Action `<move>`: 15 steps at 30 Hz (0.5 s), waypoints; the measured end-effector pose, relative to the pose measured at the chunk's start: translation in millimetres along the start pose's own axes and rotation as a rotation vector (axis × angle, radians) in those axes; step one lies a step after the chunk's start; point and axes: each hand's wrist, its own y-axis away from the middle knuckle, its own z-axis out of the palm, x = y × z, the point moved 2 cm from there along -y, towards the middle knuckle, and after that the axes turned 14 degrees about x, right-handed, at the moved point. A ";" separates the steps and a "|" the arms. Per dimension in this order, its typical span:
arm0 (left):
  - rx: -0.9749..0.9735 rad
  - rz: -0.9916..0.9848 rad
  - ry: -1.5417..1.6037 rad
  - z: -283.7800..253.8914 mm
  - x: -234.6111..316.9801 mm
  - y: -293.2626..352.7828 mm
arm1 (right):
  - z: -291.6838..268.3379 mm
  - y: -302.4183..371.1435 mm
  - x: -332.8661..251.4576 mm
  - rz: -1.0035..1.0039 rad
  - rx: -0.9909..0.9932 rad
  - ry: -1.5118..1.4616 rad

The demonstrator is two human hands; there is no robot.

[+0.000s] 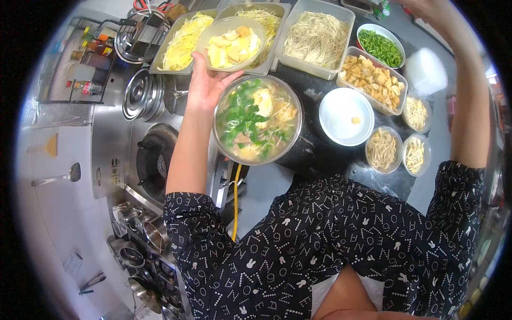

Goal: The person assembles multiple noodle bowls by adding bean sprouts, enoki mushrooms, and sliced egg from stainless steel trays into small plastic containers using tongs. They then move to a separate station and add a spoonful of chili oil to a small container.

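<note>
My left hand (207, 85) holds a clear plastic bowl (260, 49) of pale yellow pieces, thumb at its left rim and fingers beneath its near side. Just nearer than that hand is a larger clear bowl of soup (258, 120) with green leaves, noodles and what looks like egg. Stretched far out at the top right, my right hand (429, 12) is cut off by the picture's edge, so its fingers and anything in them are hidden. Chopped greens (380, 47) fill a bowl below that arm's reach.
Trays of yellow noodles (186, 42) and pale noodles (316, 37) line the back. On the right stand a box of fried cubes (373, 77), a white lid or bowl (346, 117) and small noodle bowls (383, 150). A stove burner (157, 162) lies left.
</note>
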 end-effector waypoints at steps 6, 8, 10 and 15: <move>-0.073 0.038 0.070 16.4 -7.5 5.1 | 40.2 7.6 -0.1 0.062 -0.372 0.369; -0.133 0.114 0.103 19.2 -10.4 8.3 | 61.9 9.7 12.5 -0.147 -0.397 0.581; -0.068 0.077 0.087 18.4 -20.9 13.0 | 61.9 13.4 24.5 -0.206 -0.256 0.615; -0.065 0.078 0.137 20.6 -50.4 17.9 | 39.0 20.4 34.5 -0.280 -0.135 0.525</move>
